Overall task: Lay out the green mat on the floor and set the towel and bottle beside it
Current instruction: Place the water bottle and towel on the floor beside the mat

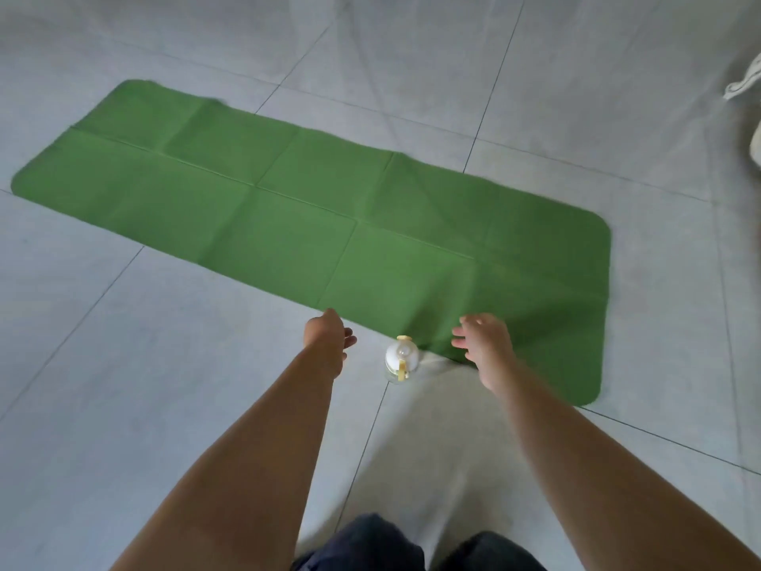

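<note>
Two loose, empty hands: left hand (329,344) and right hand (486,350) flank the white-capped clear bottle (401,358) beside the flat green mat (309,208); towel likely next.

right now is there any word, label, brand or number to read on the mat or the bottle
None can be read.
The green mat shows only fold creases, no print.
The bottle is seen from above, white lid and yellow loop, with no label in view.
</note>
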### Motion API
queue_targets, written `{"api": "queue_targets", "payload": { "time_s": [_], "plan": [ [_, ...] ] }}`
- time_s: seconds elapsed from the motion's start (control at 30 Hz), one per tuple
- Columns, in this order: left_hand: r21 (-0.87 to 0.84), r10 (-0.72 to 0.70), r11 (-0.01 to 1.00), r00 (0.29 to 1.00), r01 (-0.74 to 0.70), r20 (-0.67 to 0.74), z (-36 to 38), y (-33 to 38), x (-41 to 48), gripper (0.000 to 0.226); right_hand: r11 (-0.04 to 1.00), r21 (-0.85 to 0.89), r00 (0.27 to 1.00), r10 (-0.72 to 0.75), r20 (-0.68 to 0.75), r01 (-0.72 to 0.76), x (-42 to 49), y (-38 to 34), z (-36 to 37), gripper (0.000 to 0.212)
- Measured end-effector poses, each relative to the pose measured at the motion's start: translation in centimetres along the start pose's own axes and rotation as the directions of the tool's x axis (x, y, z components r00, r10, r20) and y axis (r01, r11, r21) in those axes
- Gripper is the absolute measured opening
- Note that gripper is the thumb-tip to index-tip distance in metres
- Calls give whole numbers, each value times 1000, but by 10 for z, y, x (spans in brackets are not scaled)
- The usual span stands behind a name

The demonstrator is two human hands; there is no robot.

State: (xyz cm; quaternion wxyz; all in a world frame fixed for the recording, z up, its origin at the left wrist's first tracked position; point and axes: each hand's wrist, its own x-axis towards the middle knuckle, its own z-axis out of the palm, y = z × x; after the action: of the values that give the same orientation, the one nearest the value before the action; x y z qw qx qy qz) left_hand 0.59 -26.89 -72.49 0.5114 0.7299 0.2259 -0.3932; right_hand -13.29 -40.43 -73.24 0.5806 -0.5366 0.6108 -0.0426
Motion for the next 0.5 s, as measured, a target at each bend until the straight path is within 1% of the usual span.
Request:
{"api": "queue_targets", "payload": {
  "time_s": [0.07, 0.13, 0.3, 0.4, 0.5],
  "plan": [
    [34, 5, 999, 1000, -6, 19, -3, 31, -52, 21, 998, -46, 999, -39, 36, 41, -44, -40, -22, 21],
    [56, 22, 998, 999, -24, 37, -6, 65, -104, 24, 997, -52, 997, -58, 44, 60, -88, -86, -47, 18],
    [120, 126, 983, 986, -138, 106, -13, 170, -241, 26, 991, -71, 994, -111, 6, 111, -198, -205, -124, 24],
    [140, 191, 965, 961, -221, 200, -18, 222, -323, 25, 984, -59, 985, -169, -45, 167, -267, -263, -169, 23],
    [173, 229, 939, 916, -297, 329, -28, 250, -393, 19, 976, 15, 971, -216, -99, 218, -331, -302, -201, 27]
  ]
}}
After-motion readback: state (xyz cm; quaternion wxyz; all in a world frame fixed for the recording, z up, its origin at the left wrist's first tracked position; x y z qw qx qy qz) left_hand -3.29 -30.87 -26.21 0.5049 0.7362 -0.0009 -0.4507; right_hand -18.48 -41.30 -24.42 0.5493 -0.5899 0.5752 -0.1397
